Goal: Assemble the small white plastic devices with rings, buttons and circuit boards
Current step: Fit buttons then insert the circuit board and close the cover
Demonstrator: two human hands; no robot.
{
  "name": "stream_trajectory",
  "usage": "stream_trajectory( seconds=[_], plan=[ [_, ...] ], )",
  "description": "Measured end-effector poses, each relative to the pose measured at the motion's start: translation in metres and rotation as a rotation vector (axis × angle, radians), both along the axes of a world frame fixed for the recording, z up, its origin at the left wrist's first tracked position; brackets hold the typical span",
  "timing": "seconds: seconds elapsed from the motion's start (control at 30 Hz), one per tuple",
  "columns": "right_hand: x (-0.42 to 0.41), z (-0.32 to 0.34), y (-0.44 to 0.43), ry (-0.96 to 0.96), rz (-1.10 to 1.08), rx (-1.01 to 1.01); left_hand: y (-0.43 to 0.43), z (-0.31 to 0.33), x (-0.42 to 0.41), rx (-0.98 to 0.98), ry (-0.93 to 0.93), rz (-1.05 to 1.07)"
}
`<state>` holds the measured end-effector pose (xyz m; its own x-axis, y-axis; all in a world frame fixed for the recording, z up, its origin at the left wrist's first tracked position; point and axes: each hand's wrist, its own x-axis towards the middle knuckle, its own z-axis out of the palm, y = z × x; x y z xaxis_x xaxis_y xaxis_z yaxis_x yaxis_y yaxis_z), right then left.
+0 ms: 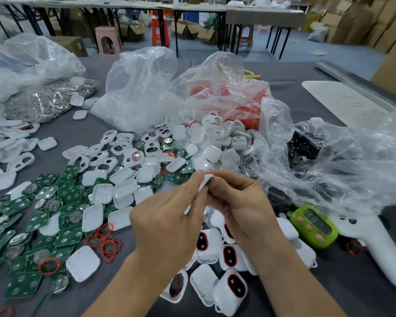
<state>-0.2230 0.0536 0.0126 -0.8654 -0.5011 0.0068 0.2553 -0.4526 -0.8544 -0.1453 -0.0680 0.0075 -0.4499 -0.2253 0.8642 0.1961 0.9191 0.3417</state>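
Both hands meet above the middle of the grey table. My left hand and my right hand together pinch one small white device shell with a dark part showing at its edge. Below the hands lie several assembled white devices with red rings and black buttons. Green circuit boards are spread at the left, mixed with white shell halves. Loose red rings lie near the left wrist.
Clear plastic bags stand behind the parts: one with red rings, one with black buttons, one with metal pieces. A green timer and a white handheld tool lie at the right.
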Motion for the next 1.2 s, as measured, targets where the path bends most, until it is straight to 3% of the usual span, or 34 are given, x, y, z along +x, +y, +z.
stream_trajectory(
  seconds=[0.07,0.2,0.3,0.6,0.73,0.87,0.97,1.07,1.2],
  plan=[
    [-0.001,0.000,0.002,-0.108,0.136,-0.090,0.001,0.004,0.003,0.015,0.043,-0.149],
    [-0.005,0.000,0.008,-0.364,0.242,-0.336,0.009,0.013,0.008,0.216,-0.119,-0.485],
    [-0.005,0.004,0.012,-0.361,0.302,-0.482,0.008,0.016,0.007,0.280,-0.194,-0.449],
    [-0.008,0.005,0.013,-0.362,0.357,-0.566,0.005,0.011,0.006,0.296,-0.193,-0.380],
    [-0.011,0.001,0.013,-0.351,0.213,-0.361,0.005,0.014,0.007,0.329,-0.187,-0.316],
    [-0.013,0.000,0.007,0.031,-0.082,0.215,0.003,0.017,0.003,0.731,-0.391,-0.267],
    [-0.008,-0.003,0.004,0.320,-0.319,0.459,-0.001,0.010,-0.007,0.764,-0.538,-0.227],
    [-0.002,-0.003,0.001,0.461,-0.350,0.524,-0.005,0.008,-0.013,0.866,-0.556,-0.284],
    [0.001,-0.001,-0.001,0.456,-0.323,0.564,-0.012,0.005,-0.015,0.923,-0.553,-0.343]
  ],
)
